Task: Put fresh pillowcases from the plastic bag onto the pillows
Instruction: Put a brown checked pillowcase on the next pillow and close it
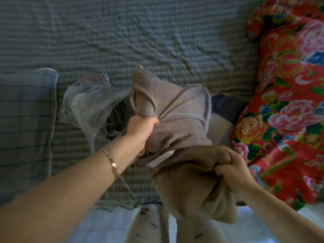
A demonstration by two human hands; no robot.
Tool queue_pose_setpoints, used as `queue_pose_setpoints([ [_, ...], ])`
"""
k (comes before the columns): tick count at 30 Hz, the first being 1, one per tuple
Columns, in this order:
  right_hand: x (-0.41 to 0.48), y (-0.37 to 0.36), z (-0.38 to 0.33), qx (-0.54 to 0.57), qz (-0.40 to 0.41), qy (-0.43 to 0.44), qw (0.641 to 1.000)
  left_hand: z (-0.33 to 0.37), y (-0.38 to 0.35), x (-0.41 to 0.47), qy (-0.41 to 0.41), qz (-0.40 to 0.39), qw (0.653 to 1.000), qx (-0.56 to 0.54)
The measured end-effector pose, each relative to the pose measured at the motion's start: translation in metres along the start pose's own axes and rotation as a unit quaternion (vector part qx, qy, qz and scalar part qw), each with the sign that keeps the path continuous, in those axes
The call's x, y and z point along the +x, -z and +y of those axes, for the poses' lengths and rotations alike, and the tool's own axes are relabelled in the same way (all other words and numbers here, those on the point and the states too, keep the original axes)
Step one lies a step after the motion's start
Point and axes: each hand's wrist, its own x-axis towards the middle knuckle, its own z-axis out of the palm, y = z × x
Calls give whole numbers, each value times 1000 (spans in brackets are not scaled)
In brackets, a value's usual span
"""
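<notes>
**Grip state.** The left hand [142, 128] is closed in a fist around a gathered fold of the pillowcase [180, 109], at about mid-length on its left edge. The right hand [235, 172] pinches the brown near section of the same cloth between thumb and curled fingers, at its right edge. Both hands carry the load, and the cloth is raised off the bedspread [122, 41].

**Position of the work item.** The pillowcase hangs bunched between the two hands. Its long axis runs from the far left, where the lilac checked end sits, to the near right, where the brown end hangs lowest in front of the person. The clear plastic bag [87, 102] lies crumpled on the bedspread just left of the left hand, with its edge touching the far end of the cloth.

**Controlling relation.** The blue checked pillow [26, 123] lies at the left edge of the bed, well apart from the cloth and beyond the bag. The left hand is the nearer one. A patchwork item [223, 111] is partly hidden just right of the cloth; whether it is a pillow cannot be determined. The next move probably requires finding the open end of the case, which is not identifiable here.

**Markings.** A white strip [160, 159] crosses the cloth where lilac meets brown. It carries no legible text, and no brand is visible anywhere.
</notes>
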Motion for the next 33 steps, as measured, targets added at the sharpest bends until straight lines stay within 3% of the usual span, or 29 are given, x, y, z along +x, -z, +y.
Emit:
queue_pose_setpoints([
  [5,9,-28,17,157,20,-203,966,66,32,-75,-187,29,978,91],
  [8,29,-41,39,128,29,-299,945,72,0,-89,-208,-17,968,141],
  [12,48,-11,64,-32,47,-322,945,34,-83,-90,-152,-163,933,283],
  [14,54,13,71,-86,83,-304,945,4,-115,-85,-92,-304,911,261],
  [16,64,33,80,-145,99,-269,947,-20,-133,-75,-107,-397,878,243],
  [18,77,42,82,-240,115,-233,935,-29,-129,-52,-216,-357,861,291],
  [20,92,42,75,-300,143,-186,924,-33,-115,-13,-298,-232,867,326],
  [24,131,15,51,-391,103,12,915,-26,-81,75,-330,-13,878,347],
  [26,156,-1,43,-461,61,101,879,-19,-74,112,-307,2,870,386],
  [29,186,-15,40,-591,-2,125,797,-19,-77,141,-321,-44,860,394],
  [31,195,-18,44,-613,-14,145,776,-23,-82,143,-369,-34,850,374],
  [33,200,-15,48,-597,-17,181,781,-26,-82,134,-403,-3,855,328],
])
